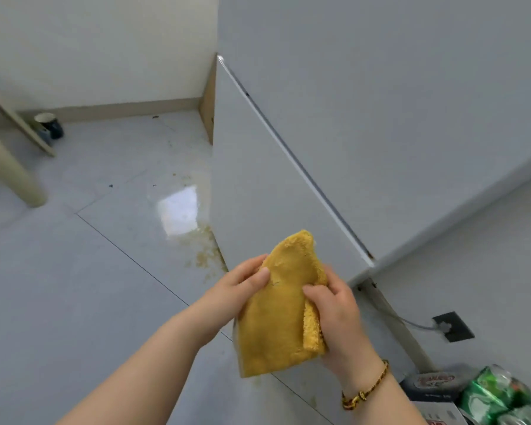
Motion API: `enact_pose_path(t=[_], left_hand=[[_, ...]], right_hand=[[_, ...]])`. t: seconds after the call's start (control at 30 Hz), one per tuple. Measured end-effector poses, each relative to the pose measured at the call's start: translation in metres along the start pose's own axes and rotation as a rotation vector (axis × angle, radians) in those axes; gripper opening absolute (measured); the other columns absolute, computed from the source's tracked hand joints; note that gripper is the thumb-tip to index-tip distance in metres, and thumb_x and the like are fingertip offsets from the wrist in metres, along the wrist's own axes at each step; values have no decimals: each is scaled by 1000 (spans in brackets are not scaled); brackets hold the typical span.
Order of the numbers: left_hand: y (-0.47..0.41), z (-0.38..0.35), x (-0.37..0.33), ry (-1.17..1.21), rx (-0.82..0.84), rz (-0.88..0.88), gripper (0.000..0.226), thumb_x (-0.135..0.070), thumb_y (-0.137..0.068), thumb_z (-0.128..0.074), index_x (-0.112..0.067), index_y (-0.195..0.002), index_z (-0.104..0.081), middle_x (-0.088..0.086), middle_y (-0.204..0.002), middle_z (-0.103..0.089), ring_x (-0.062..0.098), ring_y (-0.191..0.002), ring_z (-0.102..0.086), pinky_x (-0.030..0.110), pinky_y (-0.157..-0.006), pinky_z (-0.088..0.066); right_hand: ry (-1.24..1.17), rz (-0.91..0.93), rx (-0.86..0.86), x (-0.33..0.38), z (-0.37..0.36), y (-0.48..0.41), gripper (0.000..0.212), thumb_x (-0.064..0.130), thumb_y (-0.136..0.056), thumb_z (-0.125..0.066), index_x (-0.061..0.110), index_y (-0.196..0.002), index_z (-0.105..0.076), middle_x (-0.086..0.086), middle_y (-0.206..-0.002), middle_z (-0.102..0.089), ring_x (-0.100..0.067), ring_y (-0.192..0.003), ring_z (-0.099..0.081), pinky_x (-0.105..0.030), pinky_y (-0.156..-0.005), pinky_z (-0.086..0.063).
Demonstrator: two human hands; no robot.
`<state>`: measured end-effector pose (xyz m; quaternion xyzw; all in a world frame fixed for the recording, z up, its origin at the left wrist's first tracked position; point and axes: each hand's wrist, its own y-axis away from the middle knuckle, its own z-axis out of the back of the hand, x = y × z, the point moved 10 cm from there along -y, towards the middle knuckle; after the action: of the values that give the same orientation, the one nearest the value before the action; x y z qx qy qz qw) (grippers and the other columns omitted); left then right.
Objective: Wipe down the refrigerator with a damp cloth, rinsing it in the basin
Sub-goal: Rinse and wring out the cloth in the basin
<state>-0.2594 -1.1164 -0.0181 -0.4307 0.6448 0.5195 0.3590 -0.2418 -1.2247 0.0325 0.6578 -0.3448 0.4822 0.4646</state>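
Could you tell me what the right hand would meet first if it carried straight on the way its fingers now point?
The right hand points up and leftward, its fingers already on the yellow cloth. Past that it would likely meet the left hand on the cloth's other side, well before the refrigerator; depth is uncertain.

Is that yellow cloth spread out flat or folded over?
Folded. The yellow cloth is doubled over, one flap turned back under the right hand; the left hand grips its other edge.

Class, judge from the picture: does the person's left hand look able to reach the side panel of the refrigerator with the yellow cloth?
Probably yes. The left hand holds the yellow cloth together with the right hand, and nothing stands between them and the refrigerator panel just beyond.
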Motion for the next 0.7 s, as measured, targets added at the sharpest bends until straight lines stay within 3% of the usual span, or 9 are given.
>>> enact_pose_path(t=[0.13, 0.2, 0.3, 0.43, 0.6, 0.7], left_hand=[[56, 25, -58, 189, 38, 68, 47, -56, -87, -39, -27, -120, -57, -5, -116, -65, 13, -108, -61, 28, -84, -51], [90, 55, -87, 299, -43, 88, 48, -51, -82, -38, -22, -114, -59, -1, -113, -67, 17, -107, -62, 33, -84, -51], [126, 107, -127, 380, -207, -2, 37, -38, -90, -37, -15, -106, -62, 2, -103, -71, 17, -98, -65, 32, -80, -53], [175, 190, -169, 381, -450, -140, 35, -35, -80, -53, -13, -107, -59, 5, -105, -69, 19, -97, -64, 29, -74, -52], [223, 274, -194, 385, -652, -246, 14, -24, -89, -52, -20, -101, -55, 4, -101, -64, 19, -90, -62, 29, -65, -51], [234, 319, -196, 375, -724, -257, 31, -25, -90, -51, -20, -121, -47, 4, -110, -58, 20, -96, -58, 31, -67, -50]], right_hand=[[-155, -70, 119, 75, -57, 9, 36, 16, -62, -48, 12, -94, -63, -5, -73, -71, -17, -65, -68, -27, -50, -53], [-142, -77, 203, 113, -101, 11, 38, 19, -64, -49, 12, -100, -61, -4, -77, -72, -17, -69, -69, -28, -52, -54], [-120, -83, 270, 143, -161, 10, 19, 17, -84, -53, 16, -101, -61, -5, -83, -73, -19, -76, -70, -32, -59, -57], [-98, -72, 314, 159, -241, 7, 21, 19, -92, -45, 14, -106, -59, -11, -100, -68, -29, -93, -65, -43, -76, -56], [5, -80, 359, 148, -326, -9, 17, 21, -93, -48, 16, -107, -57, -11, -107, -63, -28, -96, -62, -40, -73, -55], [34, -90, 394, 142, -371, -29, 15, 21, -94, -48, 20, -106, -56, -10, -109, -61, -29, -98, -61, -42, -74, -54]])
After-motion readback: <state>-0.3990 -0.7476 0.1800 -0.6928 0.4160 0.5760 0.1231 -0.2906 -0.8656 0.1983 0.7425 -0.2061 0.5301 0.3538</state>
